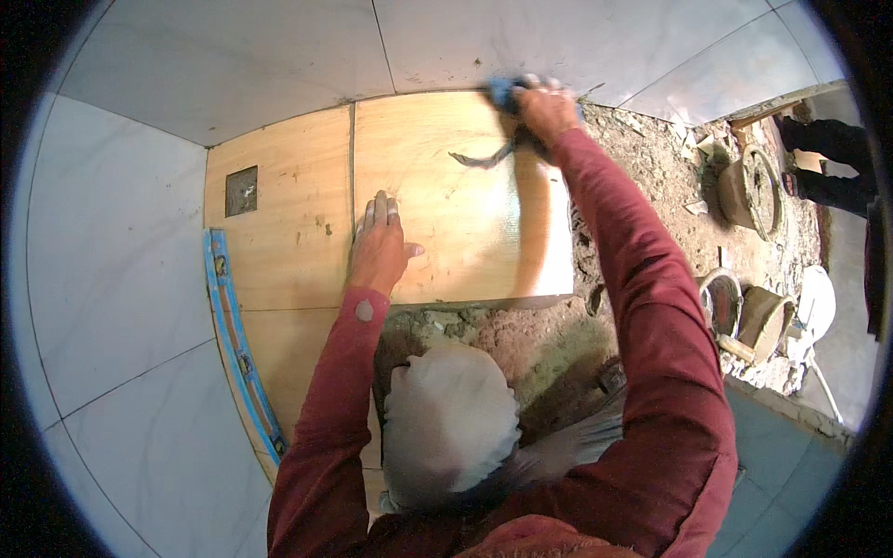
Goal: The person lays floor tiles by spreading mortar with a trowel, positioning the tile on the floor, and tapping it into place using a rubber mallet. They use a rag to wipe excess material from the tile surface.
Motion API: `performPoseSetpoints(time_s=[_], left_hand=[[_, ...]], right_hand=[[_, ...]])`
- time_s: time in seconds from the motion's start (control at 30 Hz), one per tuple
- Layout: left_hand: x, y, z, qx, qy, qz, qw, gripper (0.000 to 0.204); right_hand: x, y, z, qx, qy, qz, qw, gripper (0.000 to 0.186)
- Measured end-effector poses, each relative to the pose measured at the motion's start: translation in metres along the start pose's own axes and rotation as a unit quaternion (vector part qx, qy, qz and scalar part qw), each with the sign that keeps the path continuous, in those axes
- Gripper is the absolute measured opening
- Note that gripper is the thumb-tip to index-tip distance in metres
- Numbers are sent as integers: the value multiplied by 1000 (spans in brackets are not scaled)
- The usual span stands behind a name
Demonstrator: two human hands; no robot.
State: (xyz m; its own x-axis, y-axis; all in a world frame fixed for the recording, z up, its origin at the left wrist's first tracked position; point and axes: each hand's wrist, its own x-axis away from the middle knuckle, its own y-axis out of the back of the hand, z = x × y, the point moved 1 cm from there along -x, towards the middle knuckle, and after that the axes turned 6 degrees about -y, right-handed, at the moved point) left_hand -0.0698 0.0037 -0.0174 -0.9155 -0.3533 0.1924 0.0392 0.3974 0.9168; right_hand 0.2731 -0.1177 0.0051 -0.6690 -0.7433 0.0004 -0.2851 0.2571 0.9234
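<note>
My left hand (379,249) lies flat with fingers stretched out on the wood-look floor tiles, at the joint between two of them. Out at the far right corner of the larger yellowish tile (437,232), my right hand (547,110) presses on a blue rag (505,93) against the foot of the wall. A dark strip of the cloth trails onto the tile, toward the left. The right fingers are slightly blurred, and the rag is partly hidden under them. Part of the tile's surface looks wet and shiny.
A blue spirit level (244,344) lies along the left wall. The left floor tile has a square cut-out (241,191). Rough mortar (642,177) borders the right side, with a bucket (752,193) and smaller containers (765,321). Another person's dark-clothed legs (833,153) show far right.
</note>
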Motion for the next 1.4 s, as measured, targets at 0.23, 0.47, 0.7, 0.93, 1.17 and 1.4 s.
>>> performPoseSetpoints(time_s=[0.23,0.47,0.7,0.93,1.17,1.4], left_hand=[[-8,-8,-10,-80,-11,-23,996,93],[-42,29,-39,-87,66,158,981,87],[-90,28,3,-124,-116,-23,985,82],[-98,20,-1,92,-72,80,990,84],[-82,24,16,-49,-65,55,995,103],[-90,26,-2,-69,-71,30,995,104]], right_hand=[[88,56,-242,16,-207,-80,975,31],[143,146,-242,-368,-34,-101,924,40],[77,120,-45,-467,30,-31,883,47],[36,30,175,-436,-7,-111,893,46],[-8,10,112,-354,65,41,932,23],[3,-34,-108,173,-49,-71,981,16]])
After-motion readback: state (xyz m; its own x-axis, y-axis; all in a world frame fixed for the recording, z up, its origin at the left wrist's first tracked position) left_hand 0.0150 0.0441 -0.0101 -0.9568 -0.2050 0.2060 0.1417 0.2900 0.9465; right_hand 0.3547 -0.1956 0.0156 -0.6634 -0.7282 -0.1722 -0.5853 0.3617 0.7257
